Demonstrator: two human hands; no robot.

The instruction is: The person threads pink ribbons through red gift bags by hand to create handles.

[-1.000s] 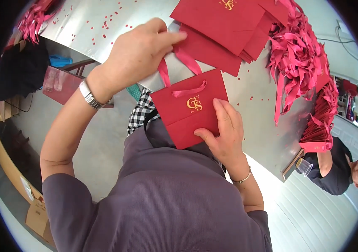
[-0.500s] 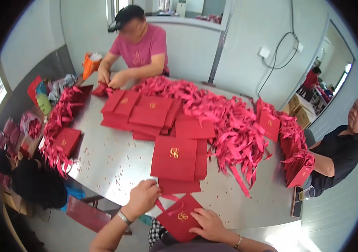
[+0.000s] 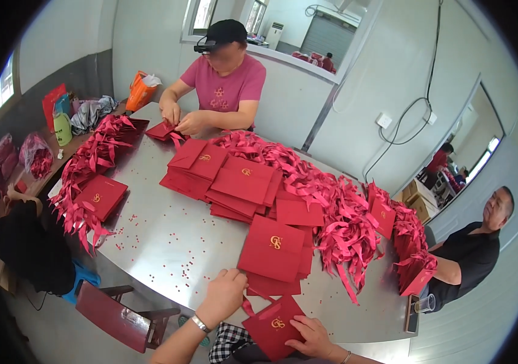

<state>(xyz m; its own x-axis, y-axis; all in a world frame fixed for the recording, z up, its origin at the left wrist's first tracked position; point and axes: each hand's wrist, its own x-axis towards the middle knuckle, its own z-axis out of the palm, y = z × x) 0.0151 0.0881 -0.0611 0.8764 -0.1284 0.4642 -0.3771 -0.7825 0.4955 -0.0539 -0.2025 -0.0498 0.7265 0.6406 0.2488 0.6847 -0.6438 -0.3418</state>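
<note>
My right hand point(image 3: 312, 337) grips the right edge of a red paper gift bag point(image 3: 267, 333) with a gold emblem, thumb below and fingers over its face. The bag is tilted over my lap at the table's near edge. A pink-red ribbon point(image 3: 248, 307) loops from its top toward my left hand point(image 3: 225, 295). My left fingers are pinched together at the ribbon; their tips are partly hidden. Just beyond lies a stack of flat red bags point(image 3: 271, 249), its lower part close to my left fingertips.
More bag stacks point(image 3: 243, 179) and a heap of ribbons point(image 3: 338, 224) cover the metal table point(image 3: 149, 242). Ribboned bags line both sides. A person in pink point(image 3: 225, 91) handles a bag opposite; another sits right by a phone and plastic cup point(image 3: 424, 303). A chair point(image 3: 116, 315) stands left.
The view has shifted, so the table and people appear elsewhere in the picture. My hands keep nearly the same hold on the bag and ribbon.
</note>
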